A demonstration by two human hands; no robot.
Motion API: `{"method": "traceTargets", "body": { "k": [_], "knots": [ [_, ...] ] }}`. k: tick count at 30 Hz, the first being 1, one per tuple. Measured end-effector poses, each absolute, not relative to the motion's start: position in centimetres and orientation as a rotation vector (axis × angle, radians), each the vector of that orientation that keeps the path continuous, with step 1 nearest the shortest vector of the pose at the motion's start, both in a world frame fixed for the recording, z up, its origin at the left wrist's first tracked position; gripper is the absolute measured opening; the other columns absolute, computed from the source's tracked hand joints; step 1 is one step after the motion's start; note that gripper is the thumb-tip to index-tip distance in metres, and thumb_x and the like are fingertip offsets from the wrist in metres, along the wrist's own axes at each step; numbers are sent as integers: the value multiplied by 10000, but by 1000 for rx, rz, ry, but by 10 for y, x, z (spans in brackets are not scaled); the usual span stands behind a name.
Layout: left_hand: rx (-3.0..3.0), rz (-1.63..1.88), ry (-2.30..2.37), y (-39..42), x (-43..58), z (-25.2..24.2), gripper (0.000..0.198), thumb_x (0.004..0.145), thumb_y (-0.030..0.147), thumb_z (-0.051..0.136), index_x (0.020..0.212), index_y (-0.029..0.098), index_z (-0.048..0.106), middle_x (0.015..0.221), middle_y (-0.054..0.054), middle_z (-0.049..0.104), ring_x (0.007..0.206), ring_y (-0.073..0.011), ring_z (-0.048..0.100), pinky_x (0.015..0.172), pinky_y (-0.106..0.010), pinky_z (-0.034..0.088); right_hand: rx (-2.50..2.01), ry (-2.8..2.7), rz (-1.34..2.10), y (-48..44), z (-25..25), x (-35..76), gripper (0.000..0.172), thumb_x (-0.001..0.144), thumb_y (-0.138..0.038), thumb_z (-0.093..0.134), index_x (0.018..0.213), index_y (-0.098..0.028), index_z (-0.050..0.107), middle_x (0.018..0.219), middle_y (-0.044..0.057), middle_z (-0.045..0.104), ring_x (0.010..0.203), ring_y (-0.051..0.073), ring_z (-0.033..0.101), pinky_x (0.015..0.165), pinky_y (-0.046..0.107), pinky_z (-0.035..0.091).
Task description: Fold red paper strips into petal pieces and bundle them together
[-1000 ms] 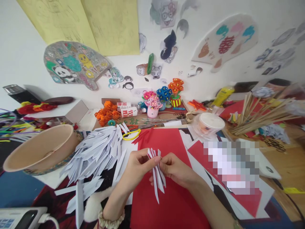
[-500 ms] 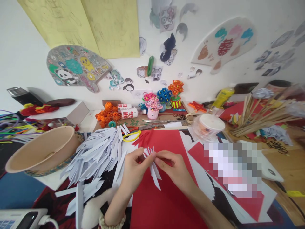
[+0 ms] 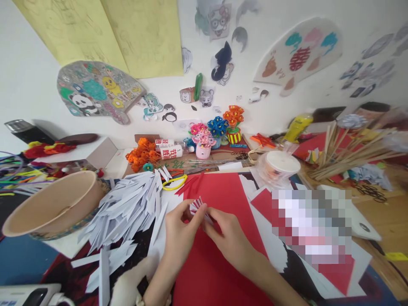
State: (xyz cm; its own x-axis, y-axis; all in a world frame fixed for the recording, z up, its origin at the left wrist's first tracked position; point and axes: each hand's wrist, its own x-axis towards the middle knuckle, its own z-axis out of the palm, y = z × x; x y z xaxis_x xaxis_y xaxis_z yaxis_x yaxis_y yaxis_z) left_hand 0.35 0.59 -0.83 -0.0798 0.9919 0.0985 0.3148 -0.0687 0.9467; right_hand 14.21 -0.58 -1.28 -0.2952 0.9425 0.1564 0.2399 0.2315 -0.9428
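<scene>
My left hand (image 3: 182, 225) pinches a small fan of folded white and red paper strips (image 3: 196, 205) between thumb and fingers. Against its right side, my right hand (image 3: 227, 233) is closed with its fingertips at the lower part of the strips; most of that part is hidden behind the fingers. Both hands are over a large red sheet (image 3: 219, 272). To the left of them lies a big pile of cut white paper strips (image 3: 127, 208).
A beige bowl (image 3: 57, 208) stands at the left. Behind the hands are a yellow ring (image 3: 174, 182), small pots of craft flowers (image 3: 203, 151) and a white spool in plastic (image 3: 282, 162). Wooden sticks (image 3: 344, 153) and a blurred-out object (image 3: 314, 229) are on the right.
The long white ends that hung below the fingers are now mostly hidden by my right hand, which has closed in around them. The red in the strips' fanned top shows more.
</scene>
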Motion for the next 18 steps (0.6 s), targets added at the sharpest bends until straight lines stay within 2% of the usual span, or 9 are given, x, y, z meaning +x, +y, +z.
{"method": "traceTargets", "body": {
  "k": [3,5,10,14,18],
  "knots": [
    [1404,1140,1363,9,-3,-3,247,823,408,642,759,179,576,630,56,501,532,-91,407,507,-215,344,-1088,-1794,1036,-4,-13,147,154,981,-181,453,970,-183,607,890,32,659,790,159,633,721,258,489],
    [1454,1093,1273,11,-10,5,217,801,372,680,789,184,574,700,41,560,605,-106,493,573,-218,405,-1096,-1883,985,-2,-11,153,167,996,-189,442,1008,-186,608,923,45,652,834,173,632,746,273,492],
    [1887,870,1204,13,-25,16,226,761,277,765,911,202,614,822,16,636,740,-144,559,690,-256,439,-1152,-2194,741,-1,-9,174,203,993,-130,431,1082,-168,610,940,66,642,846,199,616,738,304,493],
    [2458,703,1153,9,-25,7,113,881,254,660,988,219,648,1003,-42,657,900,-201,575,765,-323,426,-1147,-2457,426,0,-24,185,230,1005,-154,400,963,-160,626,876,75,621,792,224,588,713,354,489],
    [2864,525,1101,5,-17,-12,151,969,245,512,968,186,651,938,-59,658,848,-212,567,739,-347,435,-1141,-2500,280,-1,-43,189,264,1003,-140,387,940,-156,643,927,100,622,857,246,584,786,406,501]
  ]
}}
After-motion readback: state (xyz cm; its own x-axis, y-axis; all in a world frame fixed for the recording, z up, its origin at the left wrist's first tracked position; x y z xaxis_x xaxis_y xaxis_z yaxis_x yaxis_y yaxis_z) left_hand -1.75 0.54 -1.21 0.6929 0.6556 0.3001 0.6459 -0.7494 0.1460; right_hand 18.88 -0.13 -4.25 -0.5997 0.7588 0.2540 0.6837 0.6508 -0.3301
